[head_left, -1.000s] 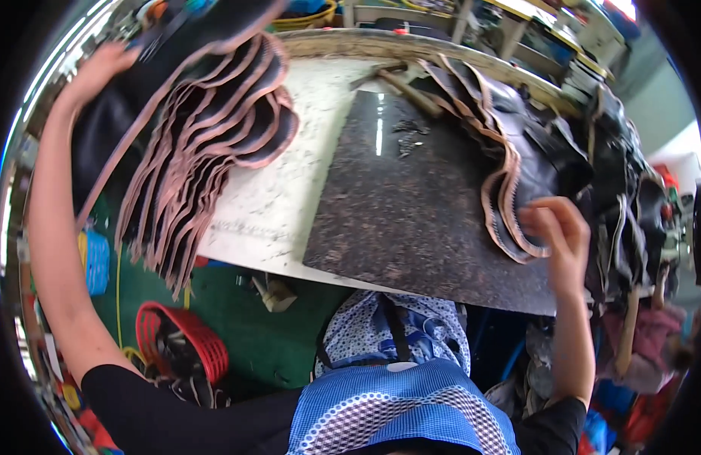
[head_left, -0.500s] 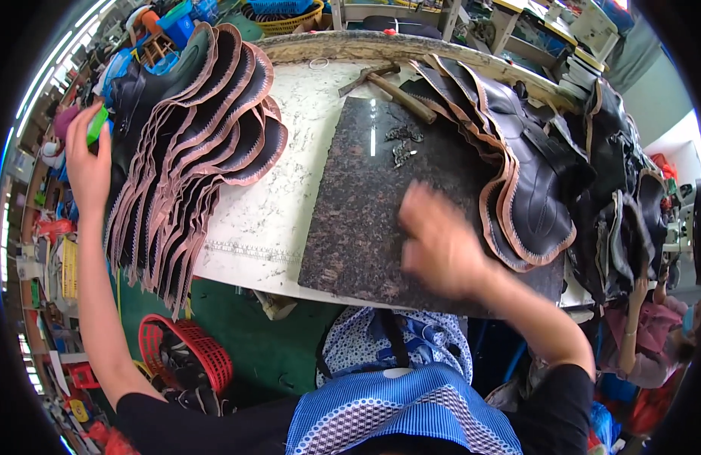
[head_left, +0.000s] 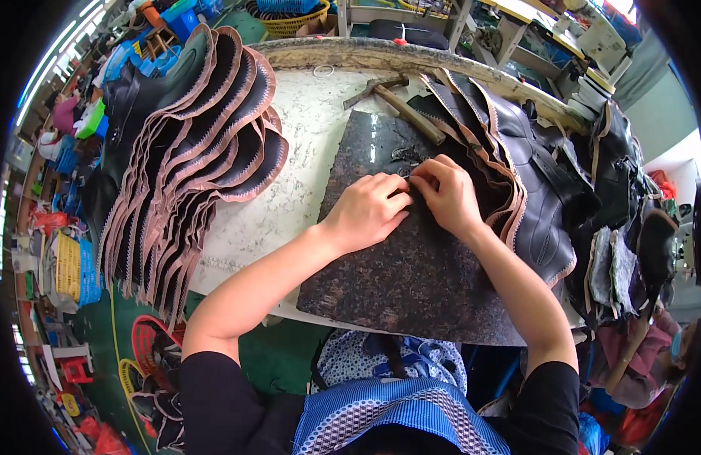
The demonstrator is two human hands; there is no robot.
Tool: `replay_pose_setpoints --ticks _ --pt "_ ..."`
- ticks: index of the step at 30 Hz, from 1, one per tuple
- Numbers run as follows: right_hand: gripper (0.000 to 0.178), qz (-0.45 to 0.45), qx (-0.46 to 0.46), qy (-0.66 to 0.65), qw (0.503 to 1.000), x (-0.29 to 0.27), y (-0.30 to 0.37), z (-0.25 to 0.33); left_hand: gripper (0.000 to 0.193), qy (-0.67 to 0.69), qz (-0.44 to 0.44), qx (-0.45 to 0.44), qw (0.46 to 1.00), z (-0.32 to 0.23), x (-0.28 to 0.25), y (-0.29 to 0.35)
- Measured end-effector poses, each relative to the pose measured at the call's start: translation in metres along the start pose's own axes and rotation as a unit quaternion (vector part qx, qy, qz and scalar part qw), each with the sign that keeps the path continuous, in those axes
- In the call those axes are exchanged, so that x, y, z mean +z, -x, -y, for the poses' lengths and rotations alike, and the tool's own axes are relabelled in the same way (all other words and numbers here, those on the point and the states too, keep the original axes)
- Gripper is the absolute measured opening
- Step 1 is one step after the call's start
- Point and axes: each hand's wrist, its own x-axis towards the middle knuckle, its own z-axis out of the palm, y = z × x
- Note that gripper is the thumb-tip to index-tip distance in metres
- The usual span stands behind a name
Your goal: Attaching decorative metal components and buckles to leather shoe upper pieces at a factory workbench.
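Note:
My left hand [head_left: 369, 208] and my right hand [head_left: 447, 196] meet over a dark speckled stone slab [head_left: 381, 284]. Fingers of both are closed in a pinch, fingertips almost touching around something too small to make out. Just beyond them lies a small, shiny dark metal piece [head_left: 405, 154], partly hidden by my fingers. A hammer [head_left: 411, 114] with a wooden handle rests past the slab's far end. Right of my right hand is a pile of black leather boot uppers [head_left: 536, 197] with brownish edges. A taller stack of similar uppers [head_left: 187, 144] fills the table's left side.
The slab lies on a white, scuffed table [head_left: 301, 114] with a worn raised rim [head_left: 434, 61] at the back. More black uppers [head_left: 616, 174] hang at the far right, near another person's arm [head_left: 631, 349]. A red basket [head_left: 147, 341] stands on the green floor.
My left hand has come from the left stack to the slab's middle. My right hand has moved up the slab to meet it, both now pinching by the metal pieces.

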Motion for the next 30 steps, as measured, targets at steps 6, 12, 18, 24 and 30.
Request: replay_pose_setpoints --ticks 6,12,18,24,30 --pt "0.016 -0.005 0.114 -0.140 0.984 -0.019 0.024 0.005 0.034 0.180 -0.063 -0.165 0.968 -0.015 -0.009 0.007" --pt "0.020 0.132 0.320 -0.540 0.767 -0.031 0.067 0.049 0.018 0.613 -0.078 -0.332 0.713 -0.056 0.006 0.020" --pt "0.030 0.104 0.205 -0.489 0.841 -0.054 0.094 0.076 0.010 0.773 -0.077 -0.363 0.514 -0.078 -0.001 0.035" --pt "0.027 0.099 0.218 -0.532 0.812 -0.061 0.119 0.090 0.010 0.772 -0.046 -0.340 0.535 -0.097 -0.008 0.043" --pt "0.024 0.083 0.211 -0.622 0.750 -0.058 0.140 0.090 0.011 0.853 -0.049 -0.281 0.437 -0.111 0.006 0.052"
